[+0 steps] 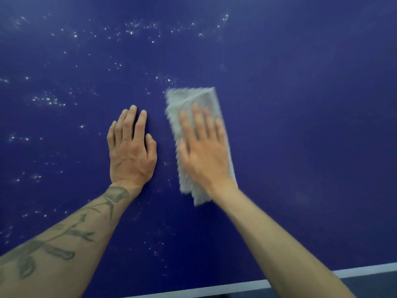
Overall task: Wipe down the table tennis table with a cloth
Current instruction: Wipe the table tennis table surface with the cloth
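Forearms: 2 reach in over the table's near edge, the tattooed left forearm [53, 239] and the bare right forearm [279, 244].
Near edge: white line [214, 289] along the rim of the blue table [300, 104], bottom right of view.
Left hand [131, 151]: flat on the bare top, fingers straight and close together, holding nothing. It is just beside the cloth, not touching it.
Right hand [204, 151]: flat on top of the cloth, fingers spread, pressing down with no pinch. It is blurred, as is the cloth.
Cloth [191, 98]: pale, folded into 1 long strip, flat on the table well in from the near edge.
Long axis: runs away from the near edge, in line with the right fingers. The strip shows beyond the fingertips and behind the wrist.
Specks [49, 100]: white, scattered left of the cloth and past its far end. The top to the right looks clean.
Next stroke: probably broadside to the left, toward the specks. The left hand sits in that path and would need to lift.
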